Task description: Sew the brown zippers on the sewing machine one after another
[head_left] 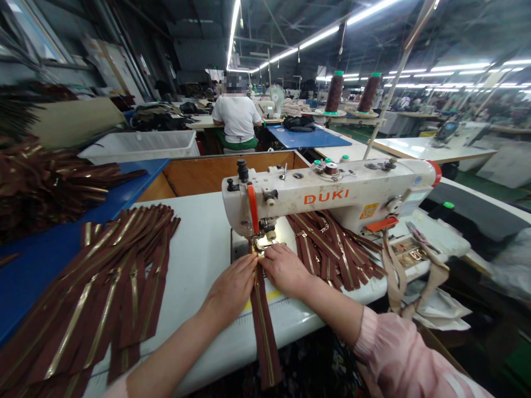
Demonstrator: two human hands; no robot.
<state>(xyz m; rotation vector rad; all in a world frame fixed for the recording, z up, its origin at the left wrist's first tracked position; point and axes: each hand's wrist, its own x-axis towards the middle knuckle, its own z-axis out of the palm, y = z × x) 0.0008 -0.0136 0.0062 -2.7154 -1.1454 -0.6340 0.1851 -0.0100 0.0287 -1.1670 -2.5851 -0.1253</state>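
Observation:
A brown zipper strip [262, 320] with metal teeth runs from under the presser foot of the sewing machine [286, 193] and hangs over the table's front edge. My left hand [234, 284] is closed on the strip's left side, close to the needle area. On the other side my right hand [286, 268] pinches the strip at the same spot, its fingertips near the foot. The strip's end at the needle is partly hidden by my fingers. More brown zippers [327, 249] lie in a heap under the machine arm, beyond my right hand.
A stack of zippers [103, 287] covers the table's left side, and a larger bundle [45, 182] lies on a blue surface. Scissors [418, 235] and a small parts tray [409, 254] sit at the right. A white bin [145, 145] and a seated person [236, 119] are ahead.

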